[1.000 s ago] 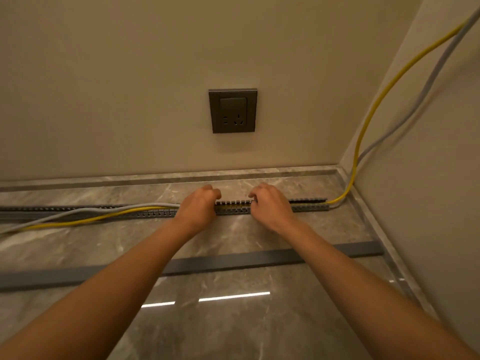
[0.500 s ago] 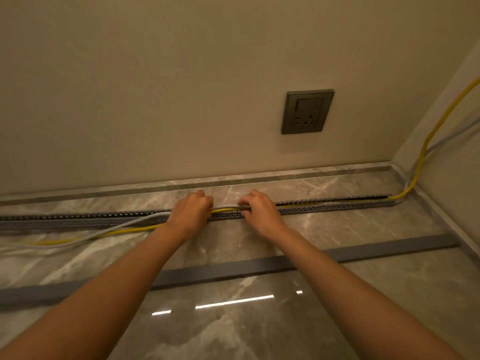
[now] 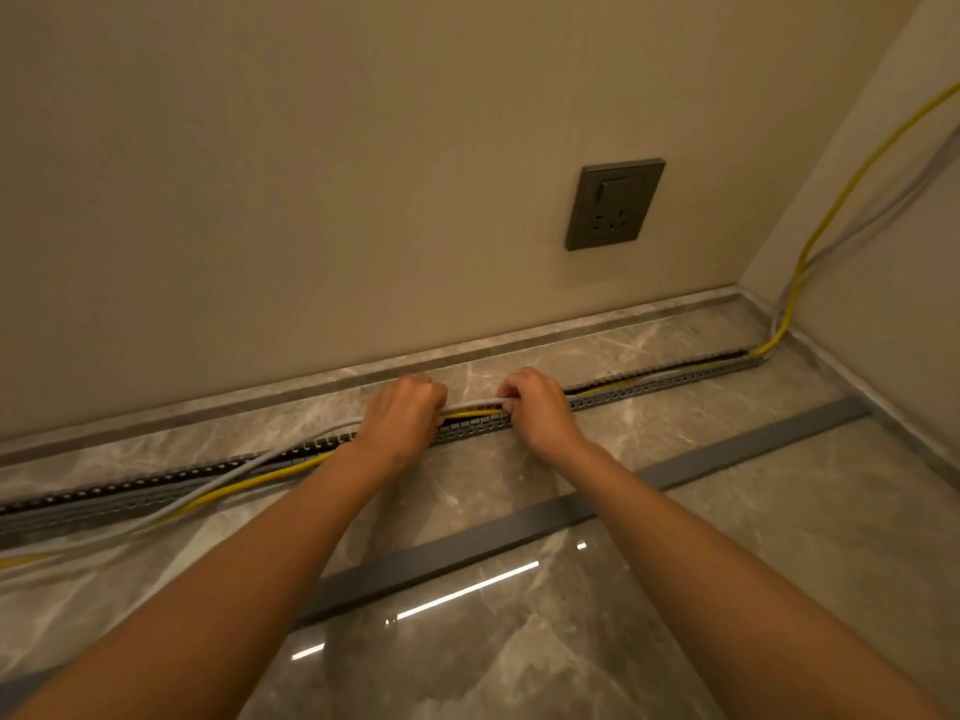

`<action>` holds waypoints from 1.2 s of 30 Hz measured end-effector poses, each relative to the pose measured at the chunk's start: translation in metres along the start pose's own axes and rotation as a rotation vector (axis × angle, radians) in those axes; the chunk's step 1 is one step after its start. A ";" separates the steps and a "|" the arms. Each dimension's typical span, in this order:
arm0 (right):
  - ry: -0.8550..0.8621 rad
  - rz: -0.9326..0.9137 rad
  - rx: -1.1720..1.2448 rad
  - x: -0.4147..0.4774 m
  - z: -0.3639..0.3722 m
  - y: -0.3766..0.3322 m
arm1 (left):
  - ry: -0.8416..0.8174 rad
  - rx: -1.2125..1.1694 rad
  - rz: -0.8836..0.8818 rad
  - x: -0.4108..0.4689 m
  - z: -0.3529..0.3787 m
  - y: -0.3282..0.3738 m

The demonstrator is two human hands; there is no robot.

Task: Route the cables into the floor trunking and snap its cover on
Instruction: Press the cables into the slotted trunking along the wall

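Observation:
A grey slotted floor trunking runs along the marble floor near the wall. A yellow cable and a grey cable come down the right wall and lie inside the trunking on the right. Left of my hands they arc out over the trunking's front edge onto the floor. My left hand and my right hand are curled on both cables above the channel, a short gap apart. The long grey cover strip lies loose on the floor in front, passing under my forearms.
A dark wall socket sits on the beige wall above and to the right of my hands. A stone skirting lines the wall foot. The room corner is at the right, where the cables climb the side wall.
Both hands have shifted left along the trunking with the cables in them. More of the cables now lies in the channel at the right. The view has panned left and tilted.

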State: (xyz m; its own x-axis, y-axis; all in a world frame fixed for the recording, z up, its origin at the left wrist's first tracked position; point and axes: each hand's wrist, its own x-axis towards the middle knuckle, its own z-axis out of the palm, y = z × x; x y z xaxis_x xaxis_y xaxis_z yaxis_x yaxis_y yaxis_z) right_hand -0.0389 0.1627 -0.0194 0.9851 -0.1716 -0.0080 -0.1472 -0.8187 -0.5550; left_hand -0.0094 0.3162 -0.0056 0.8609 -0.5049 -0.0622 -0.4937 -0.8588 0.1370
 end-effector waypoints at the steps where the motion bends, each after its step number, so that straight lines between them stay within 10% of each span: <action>1: 0.002 0.002 0.008 0.000 0.001 0.000 | -0.002 -0.008 0.002 0.000 0.002 -0.002; 36: -0.096 -0.216 -0.106 -0.008 -0.019 0.034 | -0.080 0.284 -0.034 0.004 0.007 0.056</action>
State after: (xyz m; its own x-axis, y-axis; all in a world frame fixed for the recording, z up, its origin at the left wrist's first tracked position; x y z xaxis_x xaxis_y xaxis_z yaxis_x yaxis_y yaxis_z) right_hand -0.0535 0.1256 -0.0227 0.9979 0.0624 0.0199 0.0645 -0.8846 -0.4619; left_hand -0.0344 0.2653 -0.0050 0.8707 -0.4711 -0.1415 -0.4891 -0.8596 -0.1480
